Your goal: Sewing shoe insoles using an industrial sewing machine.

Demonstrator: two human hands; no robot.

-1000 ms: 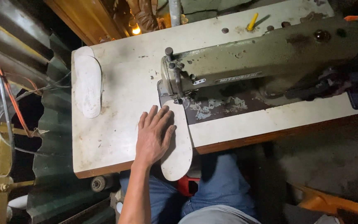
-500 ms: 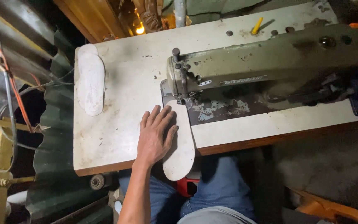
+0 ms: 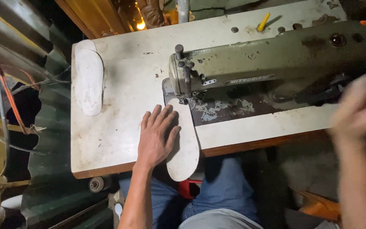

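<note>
My left hand (image 3: 157, 136) lies flat, fingers spread, on a white shoe-sole-shaped piece (image 3: 186, 142). The piece's far end sits under the needle of an olive-green sewing machine (image 3: 272, 63), and its near end hangs over the front edge of the white table (image 3: 119, 131). My right hand (image 3: 361, 106) is blurred at the right edge, near the machine's wheel end, fingers loosely apart and nothing visibly in it.
A second white sole piece (image 3: 88, 77) lies at the table's far left corner. A yellow pencil-like stick (image 3: 263, 21) rests at the back edge. Corrugated green sheeting (image 3: 51, 127) and loose wires (image 3: 5, 85) stand to the left. My knees in blue jeans (image 3: 221, 191) are under the table.
My right hand has come into view at the right, moving and blurred. The left hand stays flat on the sole piece; the view has shifted slightly.
</note>
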